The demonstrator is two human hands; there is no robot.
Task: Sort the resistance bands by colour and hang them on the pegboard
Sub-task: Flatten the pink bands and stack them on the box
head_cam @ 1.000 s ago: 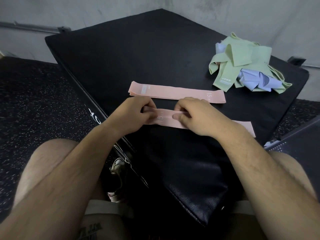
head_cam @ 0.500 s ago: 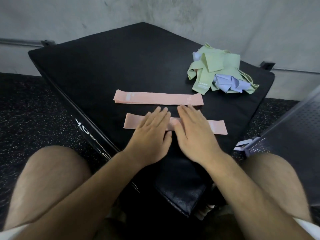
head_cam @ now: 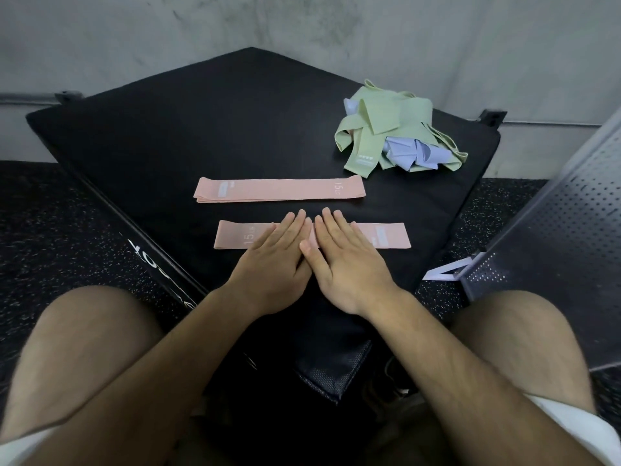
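Observation:
Two pink resistance bands lie flat and parallel on a black padded box (head_cam: 208, 129). The far pink band (head_cam: 279, 190) lies free. The near pink band (head_cam: 235, 235) is under both my hands. My left hand (head_cam: 275, 260) and my right hand (head_cam: 342, 260) rest side by side on its middle, palms down with straight fingers. A tangled pile of green bands (head_cam: 379, 129) mixed with lilac bands (head_cam: 416, 154) sits at the box's far right. A grey perforated pegboard (head_cam: 554, 230) leans at the right edge of view.
Speckled black rubber floor (head_cam: 50, 230) surrounds the box. A grey concrete wall (head_cam: 302, 21) with a thin pipe runs behind it. My bare knees frame the box's near corner. A small lilac piece (head_cam: 443, 272) lies at the pegboard's foot.
A second ago my hands pinched the near pink band; now it lies flat and both hands press on it with straight fingers. The camera has tilted, bringing the pegboard into view.

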